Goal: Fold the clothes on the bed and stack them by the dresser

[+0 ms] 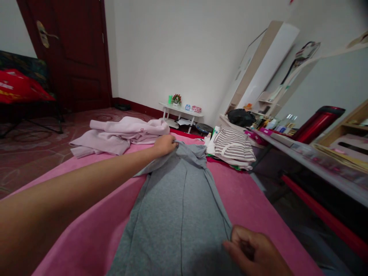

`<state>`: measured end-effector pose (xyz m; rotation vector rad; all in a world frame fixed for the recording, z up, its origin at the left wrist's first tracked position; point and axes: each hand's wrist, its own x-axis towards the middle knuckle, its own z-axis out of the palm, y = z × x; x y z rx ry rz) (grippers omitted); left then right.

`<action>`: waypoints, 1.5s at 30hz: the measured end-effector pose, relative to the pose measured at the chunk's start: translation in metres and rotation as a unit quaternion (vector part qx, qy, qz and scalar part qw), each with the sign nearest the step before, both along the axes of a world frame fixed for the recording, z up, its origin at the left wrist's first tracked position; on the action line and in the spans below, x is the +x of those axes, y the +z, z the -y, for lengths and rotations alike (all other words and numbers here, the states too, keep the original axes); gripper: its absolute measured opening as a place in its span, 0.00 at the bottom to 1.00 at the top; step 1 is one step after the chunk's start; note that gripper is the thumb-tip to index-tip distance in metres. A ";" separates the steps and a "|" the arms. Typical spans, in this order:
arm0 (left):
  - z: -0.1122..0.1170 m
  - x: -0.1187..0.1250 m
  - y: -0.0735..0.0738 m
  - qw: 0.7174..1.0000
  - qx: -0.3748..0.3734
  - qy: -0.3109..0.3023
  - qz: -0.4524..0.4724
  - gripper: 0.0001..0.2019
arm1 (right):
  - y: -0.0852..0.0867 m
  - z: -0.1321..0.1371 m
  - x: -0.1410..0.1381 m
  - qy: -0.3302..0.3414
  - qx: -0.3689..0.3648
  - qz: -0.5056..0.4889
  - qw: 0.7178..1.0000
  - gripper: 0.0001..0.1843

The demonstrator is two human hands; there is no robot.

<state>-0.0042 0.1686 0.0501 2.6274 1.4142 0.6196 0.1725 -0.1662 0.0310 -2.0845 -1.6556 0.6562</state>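
Close to the camera, at the lower right, the right hand (255,249) is curled nearly closed, thumb and bent fingers nipping the side edge of a grey garment (184,199). This cloth lies lengthwise over a pink cover (238,195), running from the bottom of the view towards the far end, with a long line down its middle. It looks light, soft and limp, probably a knit that gives a little when pulled; nothing about it seems fragile or slippery, but it would likely sag and crease if held at one point only. Its side edges and the thicker, bunched far end seem the surest places to take hold.

Farther out, the left hand (165,145) is closed over that bunched end, fingertips partly hidden. Just beyond it on the left lie pale pink clothes (126,132); to the right sits a stack of clothes (234,145), striped on top. Past these, a small white table (184,110) stands by the wall (166,50).
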 end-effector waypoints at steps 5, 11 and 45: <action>-0.019 0.001 0.034 0.998 0.036 0.019 0.040 0.16 | 0.027 -0.018 -0.033 0.037 -0.009 -0.135 0.990 0.21; -0.029 -0.013 0.047 0.995 0.069 0.060 0.043 0.15 | 0.026 -0.048 -0.071 0.082 -0.045 -0.189 0.977 0.16; -0.031 -0.132 -0.039 0.867 -0.332 -0.021 0.370 0.15 | -0.083 -0.310 0.014 0.087 0.102 0.195 0.972 0.27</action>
